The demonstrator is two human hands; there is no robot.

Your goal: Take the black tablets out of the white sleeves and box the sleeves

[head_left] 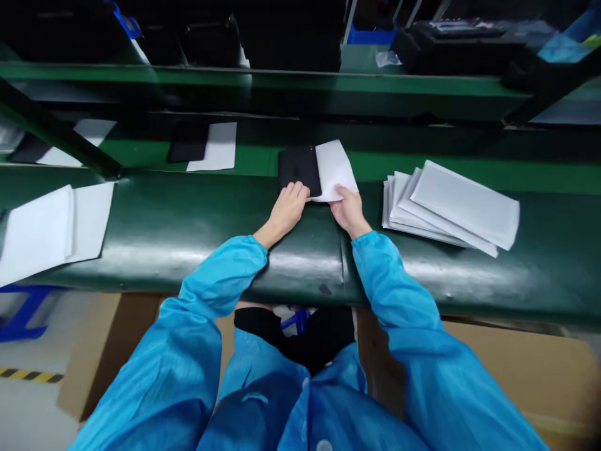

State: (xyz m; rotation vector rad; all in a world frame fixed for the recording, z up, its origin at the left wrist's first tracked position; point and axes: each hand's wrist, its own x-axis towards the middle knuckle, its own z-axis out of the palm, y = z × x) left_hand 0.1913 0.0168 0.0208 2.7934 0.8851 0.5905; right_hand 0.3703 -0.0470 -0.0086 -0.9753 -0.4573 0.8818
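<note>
A flat black tablet [299,168] lies on the green bench in front of me. Its right side overlaps a white sleeve [336,168] that looks like thin foam or paper. My left hand [290,203] has its fingers curled over the tablet's lower edge, close to where the sleeve begins. With the thumb on top, my right hand [347,207] pinches the sleeve's lower right corner; the fingers beneath are partly hidden. Whether any of the tablet is inside the sleeve, I cannot tell.
A stack of white sleeves [464,203] lies to the right. Further left are another black tablet [188,142] on a white sheet and more white sleeves [40,228]. A green shelf edge [300,81] runs behind the bench; a slanted post [66,134] stands left. Cardboard boxes [516,369] sit below.
</note>
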